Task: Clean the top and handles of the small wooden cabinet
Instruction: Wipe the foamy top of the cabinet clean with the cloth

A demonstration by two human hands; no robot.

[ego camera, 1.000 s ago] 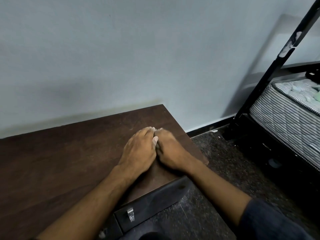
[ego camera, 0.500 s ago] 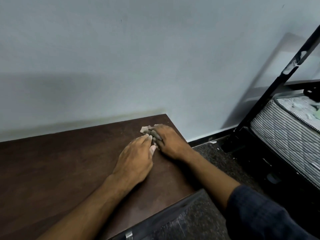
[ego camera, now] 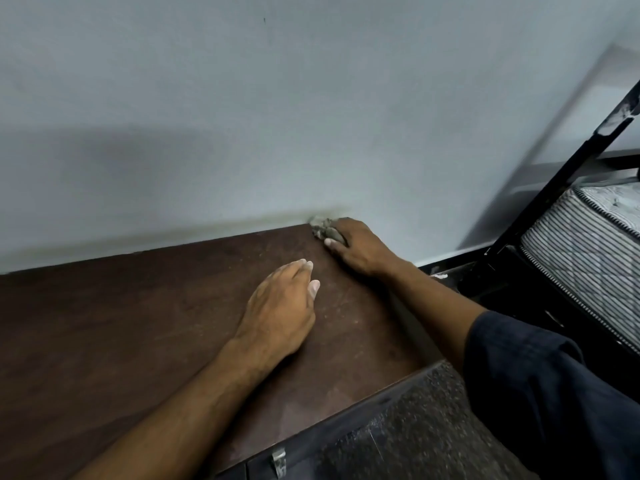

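Dark wood top (ego camera: 138, 323) of the cabinet sits right under both hands, with the far right corner just past the right hand's fingertips. Right hand (ego camera: 360, 247) has its fingers curled over a grubby wad of cloth (ego camera: 320, 228), pressing it into that corner against the wall (ego camera: 311, 116). Left hand (ego camera: 280, 313) lies flat and relaxed on the wood nearer to me, holding nothing.

What could go wrong imo: the cloth is right at the edge, so 1 more push could shove it off the side or down behind the cabinet. It also looks pretty dirty, so it might just smear grime onto the wall.

Hard to see: most of the cloth is under the fingers. Only 1 handle (ego camera: 278, 460) shows, below the left forearm, cut off at the bottom. Cabinet front is basically out of view.
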